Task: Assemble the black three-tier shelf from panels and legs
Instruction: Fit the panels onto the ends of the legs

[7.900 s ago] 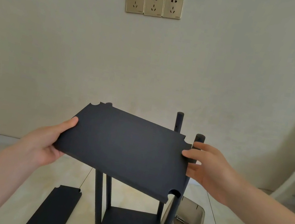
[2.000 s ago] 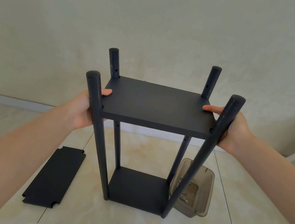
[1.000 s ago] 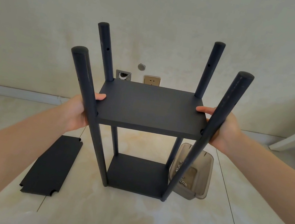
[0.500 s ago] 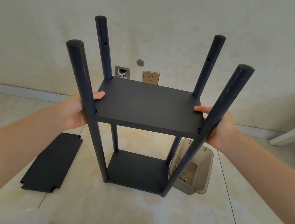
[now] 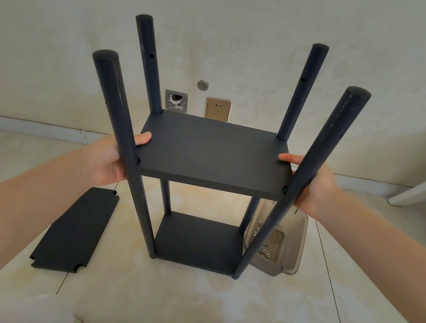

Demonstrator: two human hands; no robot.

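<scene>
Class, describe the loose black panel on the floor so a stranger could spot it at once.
Find the half-built black shelf standing on the pale floor. Left of its base, a black panel lies flat on the tiles. Unlike the upper panel and lower panel fitted between the legs, it touches no leg, and its notched corners show.

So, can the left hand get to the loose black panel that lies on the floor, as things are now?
Probably yes. The loose panel lies on the floor just below the left hand, with nothing between them. But that hand grips the middle shelf, so it must let go first.
</scene>
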